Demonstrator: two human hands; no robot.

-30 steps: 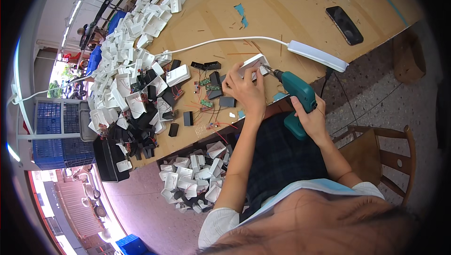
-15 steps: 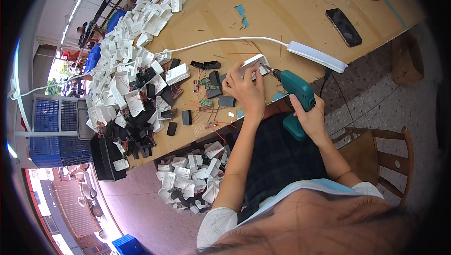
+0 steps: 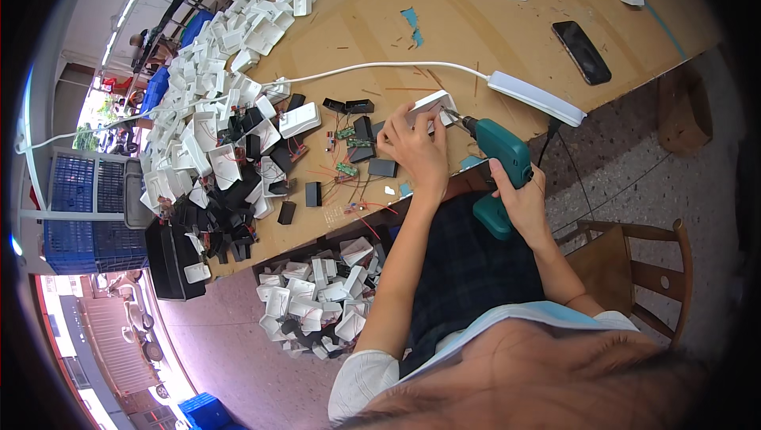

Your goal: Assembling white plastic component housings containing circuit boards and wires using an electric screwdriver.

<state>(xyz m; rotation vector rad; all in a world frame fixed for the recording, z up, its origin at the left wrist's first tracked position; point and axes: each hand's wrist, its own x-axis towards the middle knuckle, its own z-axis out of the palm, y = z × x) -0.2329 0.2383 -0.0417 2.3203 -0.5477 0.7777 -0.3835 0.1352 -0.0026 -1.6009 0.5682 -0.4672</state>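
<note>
My right hand [image 3: 525, 202] is wrapped round the grip of a green cordless screwdriver [image 3: 502, 149]. Its bit points left and meets a white plastic casing [image 3: 445, 103] at the table's near edge. With bent fingers, my left hand [image 3: 418, 152] steadies that casing against the tabletop and partly covers it. Whether a screw sits under the bit is too small to tell. Left of my left hand lie black plastic boxes [image 3: 382, 168], small green circuit boards [image 3: 346, 169] and thin red wires.
A white power strip [image 3: 536, 98] and its cable lie beyond the screwdriver, near a black phone [image 3: 582, 53]. White casings [image 3: 262, 35] heap along the table's left side. More casings fill a container [image 3: 317, 303] below the edge. A wooden chair [image 3: 634, 271] stands at right.
The whole view has shifted slightly. My hands, the screwdriver and the casing keep nearly the same places relative to each other, with the bit still at the casing.
</note>
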